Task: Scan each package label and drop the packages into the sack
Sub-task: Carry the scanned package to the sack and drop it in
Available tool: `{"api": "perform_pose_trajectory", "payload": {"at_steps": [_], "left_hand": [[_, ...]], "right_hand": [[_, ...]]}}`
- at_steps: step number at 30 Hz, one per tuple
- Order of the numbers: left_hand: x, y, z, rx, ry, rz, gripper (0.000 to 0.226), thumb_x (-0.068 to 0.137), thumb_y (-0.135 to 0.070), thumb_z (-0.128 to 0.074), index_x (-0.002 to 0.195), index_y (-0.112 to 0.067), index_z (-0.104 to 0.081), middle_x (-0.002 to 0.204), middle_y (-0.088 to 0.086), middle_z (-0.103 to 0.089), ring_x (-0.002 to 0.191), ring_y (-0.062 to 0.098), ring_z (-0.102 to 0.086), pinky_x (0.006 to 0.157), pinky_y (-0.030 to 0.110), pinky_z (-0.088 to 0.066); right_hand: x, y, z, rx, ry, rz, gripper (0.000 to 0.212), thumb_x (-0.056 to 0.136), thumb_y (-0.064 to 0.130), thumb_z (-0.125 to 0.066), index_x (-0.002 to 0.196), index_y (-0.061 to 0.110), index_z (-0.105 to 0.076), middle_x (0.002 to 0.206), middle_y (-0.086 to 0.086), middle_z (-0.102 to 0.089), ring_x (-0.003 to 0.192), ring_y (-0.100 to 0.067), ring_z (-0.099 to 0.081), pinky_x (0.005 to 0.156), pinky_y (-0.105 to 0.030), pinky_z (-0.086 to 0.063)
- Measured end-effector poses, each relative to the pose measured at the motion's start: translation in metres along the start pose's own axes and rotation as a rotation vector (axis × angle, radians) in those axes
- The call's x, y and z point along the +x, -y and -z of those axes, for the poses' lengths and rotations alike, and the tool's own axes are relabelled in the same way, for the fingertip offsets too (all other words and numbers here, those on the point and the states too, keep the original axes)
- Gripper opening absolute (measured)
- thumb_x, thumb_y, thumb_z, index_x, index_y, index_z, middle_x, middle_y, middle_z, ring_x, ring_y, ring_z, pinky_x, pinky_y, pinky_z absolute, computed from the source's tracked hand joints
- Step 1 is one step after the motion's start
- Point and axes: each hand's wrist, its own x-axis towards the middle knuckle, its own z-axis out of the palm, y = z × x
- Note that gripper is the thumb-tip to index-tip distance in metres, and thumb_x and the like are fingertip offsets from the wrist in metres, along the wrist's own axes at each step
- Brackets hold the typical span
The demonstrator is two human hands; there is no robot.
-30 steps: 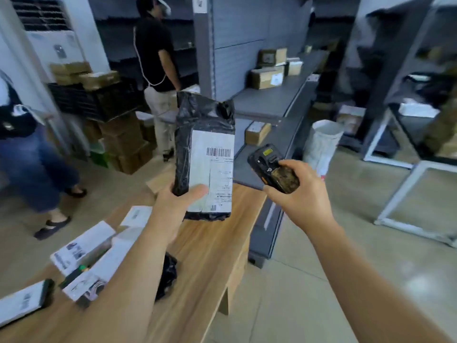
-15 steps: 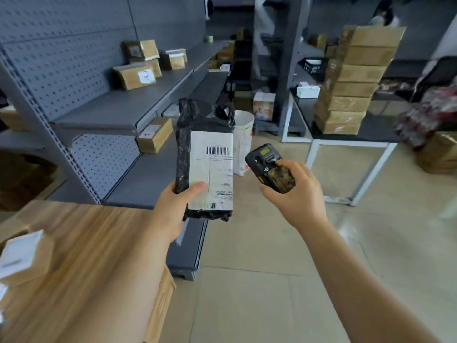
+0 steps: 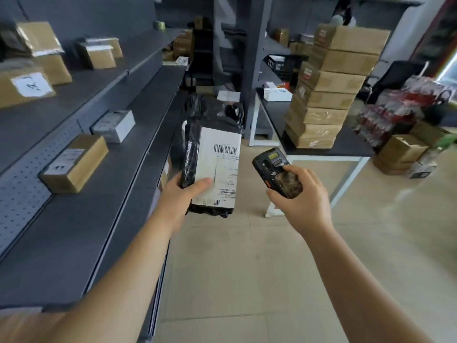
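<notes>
My left hand (image 3: 181, 196) holds a black plastic package (image 3: 210, 134) upright at the centre of the view, thumb pressed on its white shipping label (image 3: 222, 167); the barcode faces me. My right hand (image 3: 300, 198) grips a dark handheld scanner (image 3: 275, 170) just right of the package, at about the same height, thumb on its keys. The two objects are a short gap apart. No sack shows in this view.
Grey metal shelves (image 3: 81, 219) run along my left with several cardboard boxes (image 3: 74, 163). Ahead right stands a dark table (image 3: 329, 148) carrying a tall stack of cartons (image 3: 329, 87). More boxes (image 3: 401, 152) sit on the tiled floor at right.
My view has swung right, away from the wooden table with the other packages and past the white sack, which is out of sight now. Both hands keep their hold on package and scanner.
</notes>
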Motion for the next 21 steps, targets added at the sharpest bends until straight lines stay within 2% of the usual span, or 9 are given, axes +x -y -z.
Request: {"api": "perform_pose_trajectory", "payload": {"at_steps": [4, 8, 11, 14, 18, 21], "left_hand": [[0.089, -0.003, -0.022, 0.005, 0.059, 0.023, 0.035, 0.082, -0.016, -0.077, 0.116, -0.015, -0.067, 0.109, 0.005, -0.075, 0.103, 0.027, -0.071, 0.083, 0.040, -0.056], [0.169, 0.006, -0.037, -0.011, 0.072, 0.037, 0.044, 0.077, -0.019, -0.081, 0.118, -0.016, -0.067, 0.112, 0.004, -0.074, 0.105, 0.024, -0.070, 0.095, 0.047, -0.054], [0.231, 0.012, -0.046, -0.001, 0.066, 0.046, 0.044, 0.077, -0.020, -0.081, 0.118, -0.016, -0.067, 0.114, 0.005, -0.074, 0.106, 0.024, -0.070, 0.098, 0.049, -0.052], [0.298, 0.009, -0.055, 0.013, 0.027, 0.035, 0.037, 0.078, -0.018, -0.080, 0.113, -0.020, -0.068, 0.109, 0.002, -0.075, 0.103, 0.023, -0.071, 0.093, 0.043, -0.054], [0.387, -0.002, -0.054, 0.016, -0.071, 0.012, 0.024, 0.085, -0.011, -0.073, 0.108, -0.017, -0.068, 0.099, 0.000, -0.077, 0.093, 0.020, -0.073, 0.072, 0.032, -0.059], [0.448, -0.008, -0.043, 0.007, -0.164, -0.009, 0.040, 0.074, -0.017, -0.081, 0.112, -0.015, -0.067, 0.104, 0.003, -0.076, 0.098, 0.023, -0.073, 0.078, 0.036, -0.058]], "right_hand": [[0.070, -0.021, -0.022, -0.040, -0.020, -0.033, 0.057, 0.072, 0.041, -0.080, 0.125, 0.034, -0.058, 0.120, 0.015, -0.056, 0.100, -0.005, -0.051, 0.084, -0.026, -0.044], [0.140, -0.046, -0.057, -0.036, -0.033, -0.036, 0.057, 0.072, 0.039, -0.082, 0.124, 0.033, -0.059, 0.121, 0.015, -0.056, 0.098, 0.002, -0.046, 0.085, -0.023, -0.042], [0.199, -0.069, -0.087, -0.028, -0.020, -0.018, 0.058, 0.071, 0.040, -0.082, 0.123, 0.033, -0.059, 0.122, 0.015, -0.056, 0.101, -0.001, -0.049, 0.087, -0.025, -0.044], [0.267, -0.091, -0.118, 0.014, -0.016, -0.005, 0.056, 0.071, 0.040, -0.082, 0.122, 0.033, -0.059, 0.122, 0.016, -0.056, 0.106, -0.004, -0.051, 0.086, -0.024, -0.043], [0.364, -0.109, -0.160, 0.061, 0.011, 0.007, 0.056, 0.071, 0.038, -0.082, 0.122, 0.030, -0.060, 0.119, 0.014, -0.056, 0.106, -0.007, -0.052, 0.090, -0.028, -0.046], [0.431, -0.112, -0.197, 0.077, 0.073, 0.063, 0.056, 0.073, 0.035, -0.083, 0.123, 0.028, -0.060, 0.116, 0.017, -0.053, 0.103, -0.003, -0.049, 0.088, -0.025, -0.043]]}}
